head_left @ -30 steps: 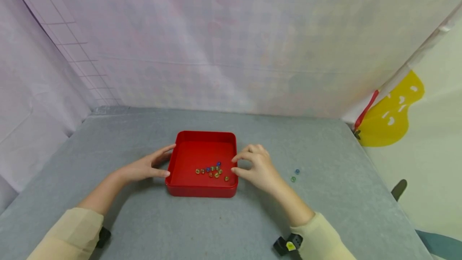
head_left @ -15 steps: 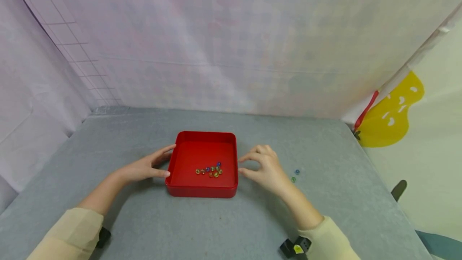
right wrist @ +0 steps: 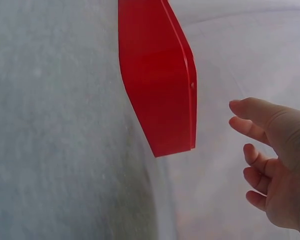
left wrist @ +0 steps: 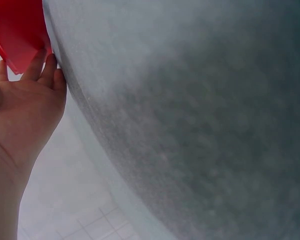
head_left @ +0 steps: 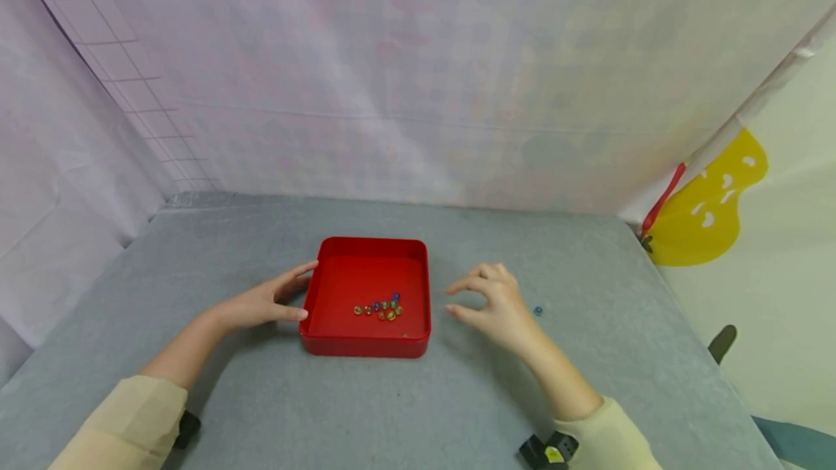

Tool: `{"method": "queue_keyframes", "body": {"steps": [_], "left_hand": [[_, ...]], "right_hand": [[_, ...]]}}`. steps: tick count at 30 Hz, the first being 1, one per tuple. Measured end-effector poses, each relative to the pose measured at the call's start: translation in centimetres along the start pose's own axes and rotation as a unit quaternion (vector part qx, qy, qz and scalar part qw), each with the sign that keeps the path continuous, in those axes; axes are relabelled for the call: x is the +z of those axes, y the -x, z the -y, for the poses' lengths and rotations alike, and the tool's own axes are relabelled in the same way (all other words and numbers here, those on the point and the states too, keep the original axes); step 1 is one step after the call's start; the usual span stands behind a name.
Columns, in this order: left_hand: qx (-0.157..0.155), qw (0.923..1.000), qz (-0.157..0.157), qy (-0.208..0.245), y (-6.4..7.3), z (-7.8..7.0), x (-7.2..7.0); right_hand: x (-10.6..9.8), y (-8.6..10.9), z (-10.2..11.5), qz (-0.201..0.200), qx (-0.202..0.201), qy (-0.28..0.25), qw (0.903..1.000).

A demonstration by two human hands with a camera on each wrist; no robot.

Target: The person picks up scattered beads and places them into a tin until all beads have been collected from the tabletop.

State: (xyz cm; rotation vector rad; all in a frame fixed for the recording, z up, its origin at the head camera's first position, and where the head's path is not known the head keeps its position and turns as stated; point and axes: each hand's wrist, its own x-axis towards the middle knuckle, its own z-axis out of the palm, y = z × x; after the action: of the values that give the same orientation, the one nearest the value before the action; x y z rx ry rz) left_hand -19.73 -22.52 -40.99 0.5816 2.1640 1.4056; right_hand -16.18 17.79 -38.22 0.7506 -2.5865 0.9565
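Observation:
A square red tray (head_left: 366, 267) holds several small glass marbles (head_left: 391, 315), yellowish, green and blue, mostly bunched towards its front right. My left hand (head_left: 261, 303) touches the tray's left side with thumb and fingers spread; the left wrist view shows those fingertips against the red wall. To the right of the tray, my right hand (head_left: 493, 303) hovers with thumb and forefinger apart and nothing between them. The right wrist view also shows this hand (right wrist: 285, 160) away from the tray wall. One blue marble (head_left: 538, 310) lies on the table just beyond the right wrist.
The grey cloth-covered table (head_left: 228, 238) extends around the tray. A pale curtain (head_left: 418, 93) hangs along the back, and at the right hangs a white sheet with a yellow printed shape (head_left: 705, 216).
My right hand has drawn away from the tray to the right, its forearm now covering the green marble's spot. A yellowish marble at the tray's front right has slipped from sight. My left hand stays.

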Motion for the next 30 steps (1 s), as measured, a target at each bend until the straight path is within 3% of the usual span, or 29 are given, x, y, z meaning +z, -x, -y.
{"method": "queue_keyframes", "body": {"steps": [19,30], "left_hand": [[0.004,1.0,0.005,0.001,-0.2,0.2,-0.1],[0.001,1.0,0.002,0.001,-0.1,0.2,-0.1]], "right_hand": [[-2.0,1.2,-1.9,-0.042,-0.018,0.021,0.9988],[-3.1,2.2,-3.0,-0.048,-0.004,0.036,0.9982]]}}
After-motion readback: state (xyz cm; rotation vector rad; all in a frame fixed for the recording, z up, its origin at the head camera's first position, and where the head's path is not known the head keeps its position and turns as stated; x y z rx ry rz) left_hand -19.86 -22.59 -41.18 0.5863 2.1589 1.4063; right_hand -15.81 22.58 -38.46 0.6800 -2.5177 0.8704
